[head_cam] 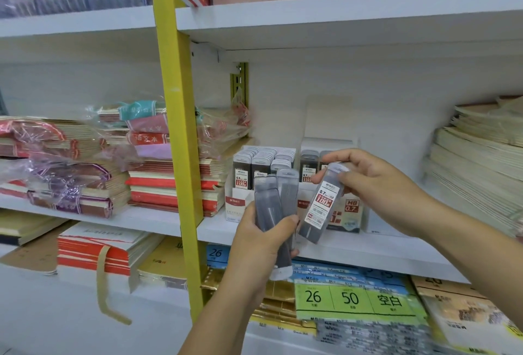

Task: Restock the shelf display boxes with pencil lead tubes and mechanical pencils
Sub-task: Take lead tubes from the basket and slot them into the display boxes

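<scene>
Shelf: the white board (353, 247) carries both display boxes, with notebook stacks (169, 184) beside them.
Left box (235, 204): a white carton with upright rows of 0.5 lead tubes (261, 162).
Right box (351, 209): front printed HB 0.7, with a few dark tubes (308, 163) standing at its left rear.
My left hand (260, 244): wrapped round a bundle of dark tubes (267, 204), in front of the left box.
My right hand (376, 182): pinching the cap end of one 0.7 tube (319, 207), tilted before the right box.
Hard to tell: the bundle's count. My right hand hides most of the right box's inside.
</scene>
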